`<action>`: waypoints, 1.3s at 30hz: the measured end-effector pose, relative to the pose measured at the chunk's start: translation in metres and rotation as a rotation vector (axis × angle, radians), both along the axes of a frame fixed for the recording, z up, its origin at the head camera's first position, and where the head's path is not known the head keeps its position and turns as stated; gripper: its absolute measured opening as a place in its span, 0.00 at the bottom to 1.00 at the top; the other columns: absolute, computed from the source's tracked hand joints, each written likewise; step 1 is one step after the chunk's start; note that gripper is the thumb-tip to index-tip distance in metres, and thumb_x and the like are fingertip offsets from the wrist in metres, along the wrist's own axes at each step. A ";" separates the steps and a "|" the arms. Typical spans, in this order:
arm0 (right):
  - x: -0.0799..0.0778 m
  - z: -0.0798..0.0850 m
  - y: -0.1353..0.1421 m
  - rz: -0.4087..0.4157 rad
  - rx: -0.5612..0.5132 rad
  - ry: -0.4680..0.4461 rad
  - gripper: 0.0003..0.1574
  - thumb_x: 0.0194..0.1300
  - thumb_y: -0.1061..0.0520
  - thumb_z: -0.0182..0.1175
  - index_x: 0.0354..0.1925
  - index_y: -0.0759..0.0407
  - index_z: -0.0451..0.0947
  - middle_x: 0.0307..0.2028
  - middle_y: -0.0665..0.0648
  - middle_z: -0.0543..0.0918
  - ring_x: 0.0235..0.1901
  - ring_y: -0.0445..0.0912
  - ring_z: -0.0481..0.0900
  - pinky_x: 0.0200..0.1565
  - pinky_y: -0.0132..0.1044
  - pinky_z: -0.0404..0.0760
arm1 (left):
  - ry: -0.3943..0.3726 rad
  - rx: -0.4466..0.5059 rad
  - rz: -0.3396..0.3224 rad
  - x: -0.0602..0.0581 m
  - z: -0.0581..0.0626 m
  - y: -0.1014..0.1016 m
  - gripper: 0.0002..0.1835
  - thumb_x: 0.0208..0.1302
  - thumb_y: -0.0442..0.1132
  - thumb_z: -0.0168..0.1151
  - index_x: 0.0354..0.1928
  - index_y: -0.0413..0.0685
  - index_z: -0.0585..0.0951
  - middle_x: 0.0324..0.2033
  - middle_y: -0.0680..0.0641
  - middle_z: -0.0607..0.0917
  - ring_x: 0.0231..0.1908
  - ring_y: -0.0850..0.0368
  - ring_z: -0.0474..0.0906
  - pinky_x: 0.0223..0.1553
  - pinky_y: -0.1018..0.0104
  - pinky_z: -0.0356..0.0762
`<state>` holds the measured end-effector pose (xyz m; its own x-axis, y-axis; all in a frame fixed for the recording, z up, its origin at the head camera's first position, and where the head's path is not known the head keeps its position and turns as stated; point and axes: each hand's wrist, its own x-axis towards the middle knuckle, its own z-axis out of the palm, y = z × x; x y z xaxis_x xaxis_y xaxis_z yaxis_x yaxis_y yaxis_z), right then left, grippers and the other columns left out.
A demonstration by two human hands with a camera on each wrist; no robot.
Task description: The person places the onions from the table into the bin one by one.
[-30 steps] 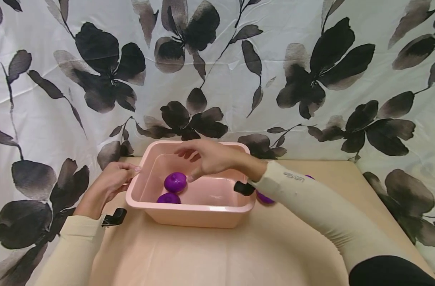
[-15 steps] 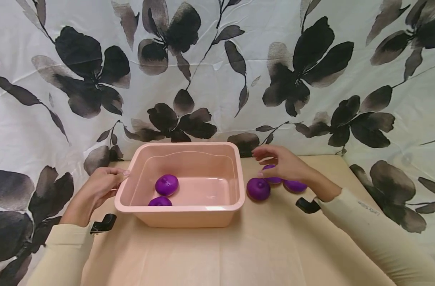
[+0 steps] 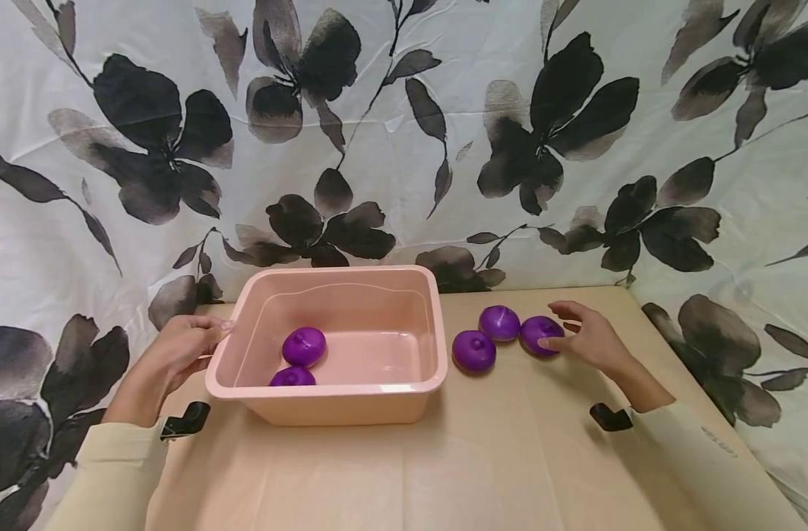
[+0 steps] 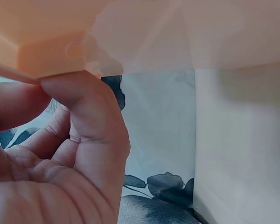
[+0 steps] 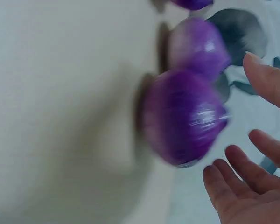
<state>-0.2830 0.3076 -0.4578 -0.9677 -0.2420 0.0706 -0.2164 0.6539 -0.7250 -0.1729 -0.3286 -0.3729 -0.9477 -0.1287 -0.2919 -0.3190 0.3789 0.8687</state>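
Observation:
A pink plastic tub (image 3: 351, 404) stands on the table, with two purple onions in it, one behind (image 3: 304, 346) the other (image 3: 293, 377). My left hand (image 3: 178, 354) pinches the tub's left rim between thumb and forefinger; the left wrist view shows the fingers (image 4: 91, 112) right under that edge. To the right of the tub sit three more purple onions. My right hand (image 3: 593, 335) is spread beside the rightmost onion (image 3: 540, 336), its thumb overlapping it in the head view. In the right wrist view that onion (image 5: 184, 116) shows apart from the parted fingers (image 5: 233, 182).
Left of the rightmost onion are another onion (image 3: 500, 323) at the back and one (image 3: 473, 352) close to the tub's right side. A tan cover lies over the table (image 3: 404, 479). Behind it hangs a white cloth (image 3: 404, 169) with dark flowers.
My right hand has moved from over the tub to the right, past two onions, to the rightmost one. The left hand keeps its hold on the rim. The head view has shifted slightly.

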 end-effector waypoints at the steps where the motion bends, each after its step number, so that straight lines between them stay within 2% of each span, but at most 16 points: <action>1: -0.001 -0.007 0.002 -0.014 -0.002 -0.001 0.51 0.60 0.55 0.77 0.73 0.70 0.64 0.71 0.76 0.69 0.70 0.73 0.68 0.69 0.64 0.70 | -0.001 -0.002 0.001 0.000 0.000 0.000 0.16 0.79 0.42 0.55 0.55 0.35 0.79 0.36 0.56 0.79 0.36 0.64 0.80 0.40 0.69 0.85; 6: -0.005 -0.032 0.005 -0.063 0.005 -0.039 0.60 0.57 0.52 0.79 0.76 0.71 0.59 0.75 0.77 0.63 0.71 0.76 0.66 0.69 0.66 0.70 | -0.003 -0.002 -0.001 -0.001 0.000 0.000 0.16 0.78 0.42 0.55 0.54 0.35 0.79 0.37 0.55 0.79 0.37 0.64 0.80 0.40 0.69 0.85; 10: -0.009 -0.044 0.003 -0.088 0.020 -0.048 0.64 0.55 0.48 0.81 0.77 0.70 0.57 0.74 0.78 0.64 0.69 0.76 0.67 0.67 0.68 0.71 | -0.002 -0.007 -0.002 -0.002 0.000 0.001 0.18 0.79 0.42 0.55 0.57 0.33 0.78 0.37 0.55 0.79 0.37 0.63 0.80 0.40 0.69 0.85; 15: -0.012 -0.052 0.001 -0.125 0.018 -0.045 0.65 0.53 0.47 0.82 0.77 0.67 0.58 0.72 0.79 0.67 0.68 0.73 0.68 0.68 0.68 0.70 | 0.000 0.001 -0.003 -0.003 0.001 0.003 0.19 0.79 0.42 0.55 0.59 0.32 0.77 0.36 0.56 0.80 0.37 0.63 0.81 0.40 0.68 0.85; 20: -0.010 -0.052 0.000 -0.160 0.033 -0.027 0.63 0.52 0.47 0.82 0.75 0.66 0.62 0.70 0.78 0.70 0.67 0.73 0.71 0.67 0.67 0.71 | 0.004 0.011 -0.001 -0.003 0.001 0.004 0.19 0.78 0.42 0.56 0.58 0.33 0.78 0.36 0.56 0.81 0.36 0.63 0.82 0.40 0.68 0.86; 28: -0.002 -0.031 0.000 -0.155 0.014 0.004 0.59 0.52 0.45 0.82 0.73 0.65 0.67 0.68 0.77 0.74 0.64 0.72 0.74 0.63 0.65 0.77 | 0.003 0.002 0.001 -0.003 0.003 0.004 0.20 0.79 0.42 0.54 0.59 0.30 0.77 0.35 0.56 0.80 0.35 0.64 0.81 0.39 0.68 0.86; 29: -0.001 -0.027 0.000 -0.149 0.014 0.014 0.58 0.52 0.45 0.82 0.73 0.64 0.68 0.67 0.76 0.75 0.64 0.71 0.76 0.62 0.61 0.79 | 0.001 0.010 0.003 -0.003 0.003 0.003 0.20 0.79 0.42 0.54 0.58 0.30 0.77 0.34 0.57 0.80 0.35 0.64 0.81 0.39 0.68 0.86; 31: 0.000 -0.019 -0.001 -0.141 0.009 0.029 0.56 0.52 0.45 0.82 0.72 0.64 0.71 0.66 0.75 0.77 0.62 0.70 0.78 0.57 0.45 0.83 | -0.003 0.020 0.004 -0.003 0.004 0.003 0.19 0.79 0.42 0.54 0.58 0.31 0.77 0.33 0.57 0.80 0.34 0.65 0.81 0.38 0.69 0.85; 33: 0.000 -0.011 -0.002 -0.137 0.007 0.039 0.55 0.51 0.44 0.83 0.71 0.62 0.72 0.65 0.74 0.78 0.61 0.69 0.80 0.51 0.30 0.81 | -0.002 0.029 0.005 -0.003 0.003 0.003 0.19 0.79 0.42 0.54 0.58 0.31 0.78 0.33 0.57 0.80 0.34 0.65 0.81 0.38 0.69 0.85; 35: 0.001 -0.001 -0.004 -0.127 -0.003 0.037 0.55 0.51 0.44 0.83 0.71 0.62 0.73 0.65 0.74 0.79 0.61 0.68 0.80 0.46 0.20 0.74 | -0.002 0.023 0.008 -0.002 0.003 0.002 0.19 0.79 0.42 0.54 0.57 0.32 0.78 0.34 0.57 0.80 0.35 0.65 0.81 0.39 0.69 0.85; 39: 0.005 0.019 -0.013 -0.098 -0.030 0.030 0.54 0.49 0.45 0.84 0.70 0.61 0.74 0.64 0.72 0.80 0.61 0.67 0.81 0.44 0.18 0.74 | -0.004 -0.007 0.017 -0.001 0.002 0.001 0.18 0.79 0.43 0.55 0.57 0.32 0.79 0.37 0.55 0.79 0.36 0.63 0.81 0.40 0.68 0.86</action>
